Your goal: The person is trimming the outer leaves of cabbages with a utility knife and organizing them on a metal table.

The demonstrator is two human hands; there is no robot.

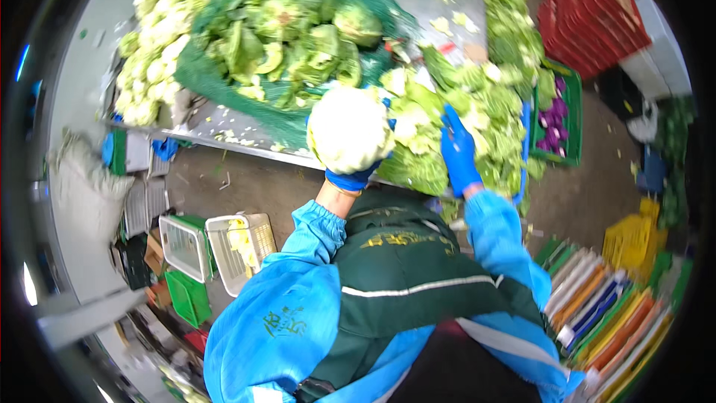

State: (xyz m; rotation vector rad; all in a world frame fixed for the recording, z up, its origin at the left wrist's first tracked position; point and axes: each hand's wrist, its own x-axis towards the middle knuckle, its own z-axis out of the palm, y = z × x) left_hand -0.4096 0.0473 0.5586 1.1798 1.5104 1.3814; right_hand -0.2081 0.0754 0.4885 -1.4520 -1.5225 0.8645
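Note:
My left hand (351,179), in a blue glove, holds a trimmed white cauliflower head (351,130) up over the near edge of a metal table (246,137). The head hides most of the fingers. To the right, my right hand (460,151), also blue-gloved, is stretched out above a heap of pale green cauliflower leaves (414,165). I see nothing in it. Beyond the held head lies a green mesh bag (218,89), spread open around several leafy cauliflowers (358,23). Many trimmed cauliflower heads (162,67) are piled on the table's left side.
Right of the leaf heap stands a green crate (571,117) with purple vegetables, and beyond it stacked red crates (593,17). White baskets (215,235) stand on the floor at lower left. A row of colourful stacked crates (615,313) fills the lower right.

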